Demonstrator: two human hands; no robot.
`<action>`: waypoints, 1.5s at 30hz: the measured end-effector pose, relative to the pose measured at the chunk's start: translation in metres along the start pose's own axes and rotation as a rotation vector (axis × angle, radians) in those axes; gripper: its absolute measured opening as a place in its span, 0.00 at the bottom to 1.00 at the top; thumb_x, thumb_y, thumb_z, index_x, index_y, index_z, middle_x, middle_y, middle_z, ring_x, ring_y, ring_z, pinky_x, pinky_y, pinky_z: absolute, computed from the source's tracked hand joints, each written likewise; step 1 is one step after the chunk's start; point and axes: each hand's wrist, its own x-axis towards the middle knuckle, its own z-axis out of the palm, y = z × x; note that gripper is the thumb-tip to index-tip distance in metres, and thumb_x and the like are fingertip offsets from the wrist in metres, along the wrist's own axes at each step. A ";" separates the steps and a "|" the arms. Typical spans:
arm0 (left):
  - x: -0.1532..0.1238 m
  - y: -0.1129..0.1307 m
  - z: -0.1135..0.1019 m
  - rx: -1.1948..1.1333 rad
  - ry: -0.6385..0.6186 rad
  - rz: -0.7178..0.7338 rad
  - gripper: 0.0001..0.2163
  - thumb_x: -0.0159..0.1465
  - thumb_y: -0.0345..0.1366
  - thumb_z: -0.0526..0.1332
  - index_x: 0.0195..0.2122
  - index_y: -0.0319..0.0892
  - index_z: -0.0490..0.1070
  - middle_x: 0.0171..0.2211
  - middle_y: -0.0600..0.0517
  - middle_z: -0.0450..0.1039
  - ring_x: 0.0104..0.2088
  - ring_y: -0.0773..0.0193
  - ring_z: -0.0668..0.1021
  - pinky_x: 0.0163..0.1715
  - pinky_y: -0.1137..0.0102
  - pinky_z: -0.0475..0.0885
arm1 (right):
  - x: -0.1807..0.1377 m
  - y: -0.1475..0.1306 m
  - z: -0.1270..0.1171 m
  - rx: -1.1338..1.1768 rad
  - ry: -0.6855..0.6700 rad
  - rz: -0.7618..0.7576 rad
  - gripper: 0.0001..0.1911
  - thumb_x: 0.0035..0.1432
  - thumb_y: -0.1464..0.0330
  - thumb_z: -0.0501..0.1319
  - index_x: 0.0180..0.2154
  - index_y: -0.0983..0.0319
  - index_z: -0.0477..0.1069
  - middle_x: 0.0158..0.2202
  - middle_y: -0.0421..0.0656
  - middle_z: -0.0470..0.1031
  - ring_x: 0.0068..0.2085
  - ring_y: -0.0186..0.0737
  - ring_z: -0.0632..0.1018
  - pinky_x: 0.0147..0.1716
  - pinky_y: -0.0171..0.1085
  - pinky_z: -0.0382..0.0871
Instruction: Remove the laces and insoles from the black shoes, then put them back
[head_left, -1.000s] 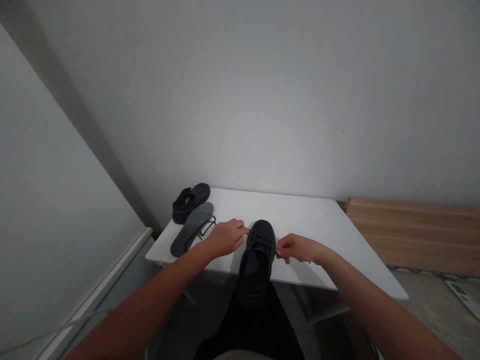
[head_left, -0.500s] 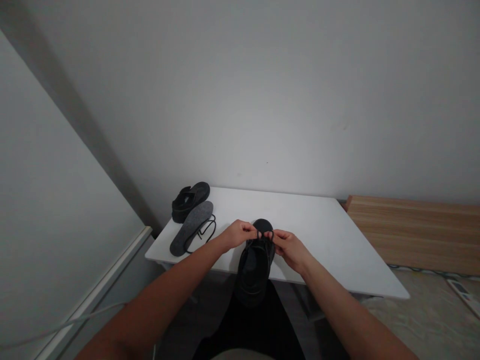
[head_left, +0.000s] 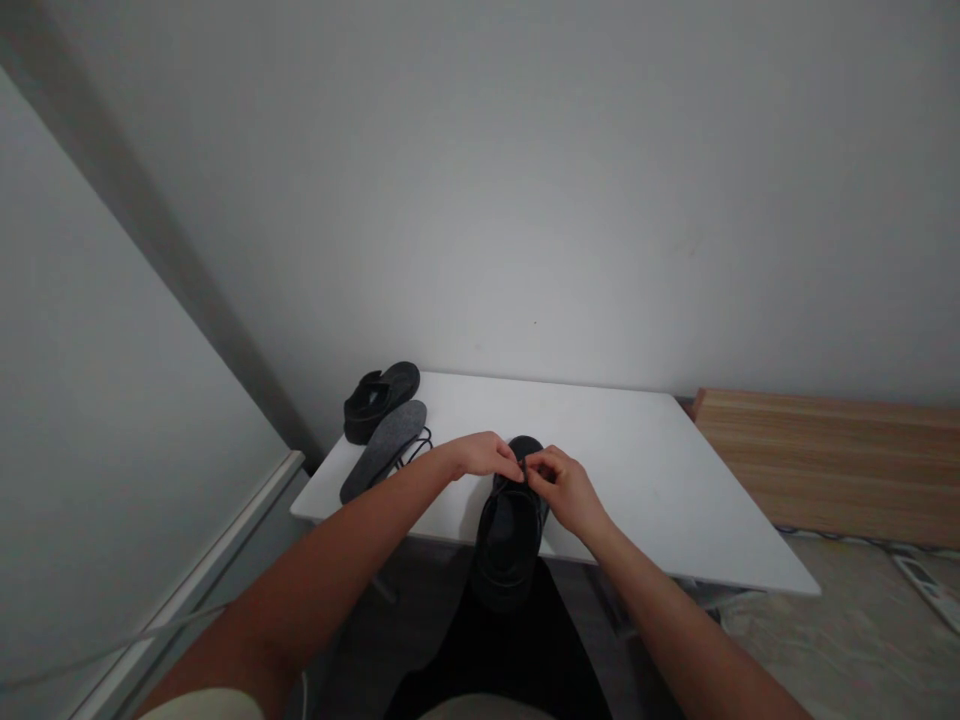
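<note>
A black lace-up shoe (head_left: 510, 525) lies at the near edge of the white table (head_left: 645, 470), heel hanging over toward me. My left hand (head_left: 484, 456) and my right hand (head_left: 561, 485) meet above its tongue, fingertips pinched together on the black shoelace (head_left: 523, 468). Most of the lace is hidden under my fingers.
At the table's far left corner lie a second black shoe (head_left: 380, 386), a grey insole (head_left: 383, 449) and a loose black lace (head_left: 417, 447). A wooden board (head_left: 825, 455) lies on the floor at right, with a white remote (head_left: 924, 583) beside it. A wall runs close on my left.
Both hands came in from either side of the shoe and now meet over its tongue, pinching the lace. The shoe has stayed in place.
</note>
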 end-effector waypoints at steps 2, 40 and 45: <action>-0.001 0.003 0.003 0.011 0.033 -0.016 0.06 0.44 0.36 0.64 0.22 0.39 0.75 0.16 0.58 0.65 0.23 0.69 0.64 0.24 0.72 0.56 | 0.001 -0.005 -0.002 -0.046 -0.034 -0.037 0.03 0.49 0.70 0.59 0.26 0.59 0.71 0.26 0.39 0.65 0.28 0.36 0.67 0.29 0.35 0.58; -0.033 -0.035 0.031 -0.225 0.321 0.298 0.02 0.50 0.32 0.57 0.24 0.40 0.63 0.16 0.62 0.55 0.18 0.74 0.58 0.20 0.75 0.51 | -0.024 0.007 0.017 0.464 0.181 0.504 0.07 0.51 0.62 0.53 0.27 0.58 0.57 0.16 0.32 0.55 0.17 0.30 0.59 0.16 0.33 0.53; -0.030 -0.043 0.035 -0.266 0.338 0.318 0.03 0.50 0.32 0.57 0.25 0.40 0.63 0.17 0.61 0.56 0.19 0.74 0.59 0.21 0.75 0.52 | -0.025 0.007 0.018 0.507 0.197 0.521 0.07 0.51 0.63 0.54 0.27 0.58 0.57 0.15 0.31 0.55 0.17 0.30 0.58 0.16 0.32 0.51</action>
